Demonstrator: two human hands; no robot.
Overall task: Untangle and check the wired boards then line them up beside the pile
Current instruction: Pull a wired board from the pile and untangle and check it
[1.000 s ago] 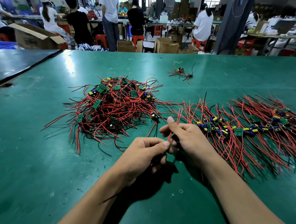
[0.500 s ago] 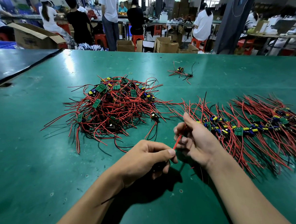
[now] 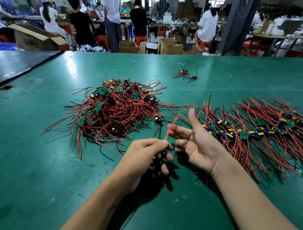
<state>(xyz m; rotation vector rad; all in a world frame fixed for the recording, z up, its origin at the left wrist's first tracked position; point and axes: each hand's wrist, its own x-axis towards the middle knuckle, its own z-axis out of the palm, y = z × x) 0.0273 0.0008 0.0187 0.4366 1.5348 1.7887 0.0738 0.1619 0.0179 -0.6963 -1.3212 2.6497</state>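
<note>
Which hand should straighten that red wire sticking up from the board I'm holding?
Probably the right. The right hand is open, right beside the red wire, while the left hand pinches that wire's base and holds the board.

Green table top (image 3: 34, 168) is showing smooth semi-glossy pitted coating, pile wires (image 3: 118, 110) are showing shiny plastic insulation, boxes (image 3: 171, 48) matt cardboard.
</note>
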